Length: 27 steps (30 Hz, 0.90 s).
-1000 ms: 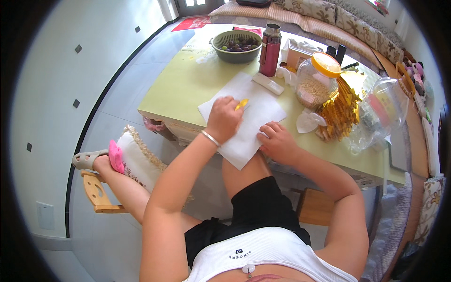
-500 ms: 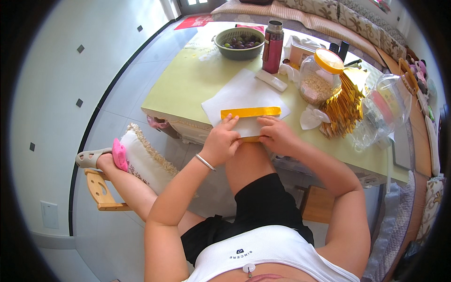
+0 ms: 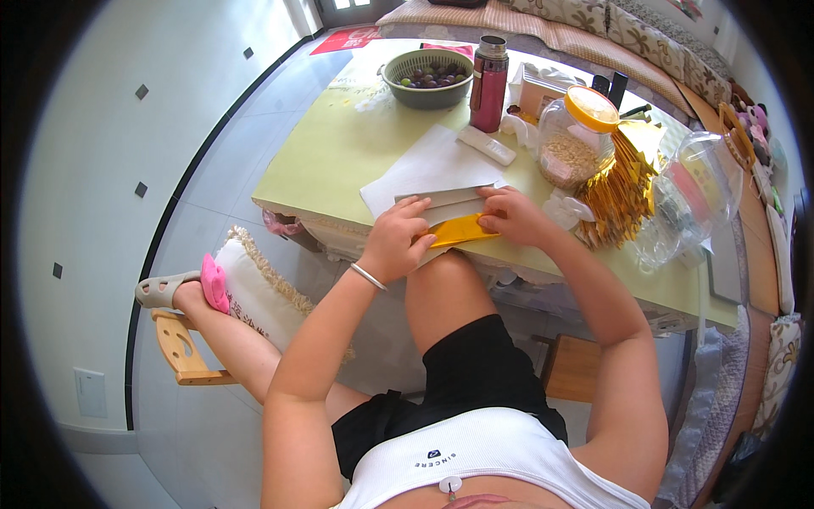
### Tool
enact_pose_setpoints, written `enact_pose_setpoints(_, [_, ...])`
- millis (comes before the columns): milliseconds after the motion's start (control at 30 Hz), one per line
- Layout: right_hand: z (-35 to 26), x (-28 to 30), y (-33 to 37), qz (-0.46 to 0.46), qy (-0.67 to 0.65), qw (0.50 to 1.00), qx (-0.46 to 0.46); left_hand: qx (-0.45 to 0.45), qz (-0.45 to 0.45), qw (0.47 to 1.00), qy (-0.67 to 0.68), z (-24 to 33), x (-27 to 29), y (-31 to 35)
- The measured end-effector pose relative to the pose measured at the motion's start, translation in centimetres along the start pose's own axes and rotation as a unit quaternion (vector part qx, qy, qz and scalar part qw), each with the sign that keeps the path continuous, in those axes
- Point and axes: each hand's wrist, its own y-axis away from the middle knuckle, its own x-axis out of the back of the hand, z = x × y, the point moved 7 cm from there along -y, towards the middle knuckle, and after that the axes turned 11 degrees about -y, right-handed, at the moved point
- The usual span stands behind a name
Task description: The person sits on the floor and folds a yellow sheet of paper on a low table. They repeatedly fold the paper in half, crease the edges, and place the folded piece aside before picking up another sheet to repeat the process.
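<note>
Both my hands pinch the foil (image 3: 462, 231) at the near edge of the table (image 3: 309, 161), beside and partly over the white paper (image 3: 411, 165). My left hand (image 3: 394, 242) grips its left end between thumb and fingers; my right hand (image 3: 511, 216) grips the right end, its fingers drawn close together. The foil is thin, glossy gold on its near band and dull grey-white along its far strip. The table is smooth and pale yellow-green. To the right stands a rounded clear jar (image 3: 570, 161) of small tan pieces, near a crinkled, fanned gold bundle (image 3: 619, 199) and a transparent plastic bag (image 3: 708, 195). A grey basin (image 3: 426, 97) holds dark round fruit (image 3: 432, 78), beside a glossy red flask (image 3: 488, 93). My white ribbed top (image 3: 496, 445) bears small dark lettering and an emblem; the fringed cushion (image 3: 263, 280) bears dark characters, partly hidden by my left leg (image 3: 233, 335). My fingers cover the foil's ends, so any creases there cannot be made out.
</note>
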Motion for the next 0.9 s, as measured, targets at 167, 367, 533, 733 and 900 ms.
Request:
enact_pose_setpoints(167, [3.5,0.5,-1.3,0.015,-0.127,0.975,-0.180,0.146,-0.022,0.986,0.079,-3.5,-1.3,-0.5])
enact_pose_setpoints(367, [4.7,0.8,-2.5,0.090,-0.193,0.939,-0.269,0.215,-0.009,0.973,-0.085,-5.3,-1.8,-1.3])
enact_pose_setpoints(533, [3.3,1.6,-2.7,0.117,-0.050,0.962,-0.242,0.175,0.033,0.964,-0.200,-2.8,-0.5,-2.4])
enact_pose_setpoints(733, [3.9,0.9,-2.7,0.140,0.037,0.967,-0.208,-0.055,-0.008,0.984,-0.167,2.4,-4.2,-0.7])
enact_pose_setpoints(900, [3.3,0.9,-3.1,0.124,0.056,0.961,-0.241,-0.026,-0.067,0.975,-0.211,2.0,-5.4,0.0])
